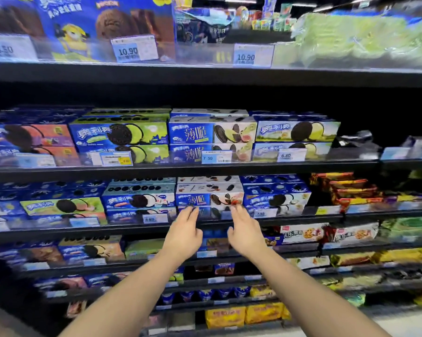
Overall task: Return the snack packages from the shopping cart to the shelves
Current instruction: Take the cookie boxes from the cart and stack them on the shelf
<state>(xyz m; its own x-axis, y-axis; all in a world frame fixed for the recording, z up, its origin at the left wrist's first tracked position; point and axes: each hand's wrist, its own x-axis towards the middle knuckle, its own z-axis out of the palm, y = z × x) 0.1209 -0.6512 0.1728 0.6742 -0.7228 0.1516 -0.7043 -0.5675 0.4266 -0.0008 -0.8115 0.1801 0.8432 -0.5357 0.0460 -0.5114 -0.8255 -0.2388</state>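
Two bare arms reach toward a mid-height supermarket shelf (108,231). The left hand (183,237) and right hand (246,234), fingers loosely straight and gripping nothing, meet the front of a blue-and-white cookie box (208,199) in its stack. Pressing evenly with both hands should bring it flush with the neighbouring boxes (138,200).

Left hand (184,235): fingers stretched out, tips at the lower front edge of the thin-cookie box (210,199).
Right hand (247,233): likewise stretched out, tips by the box's lower right corner; contact blurred.
Thin-cookie box: at the shelf's (59,233) front edge, between blue cookie boxes (139,200).
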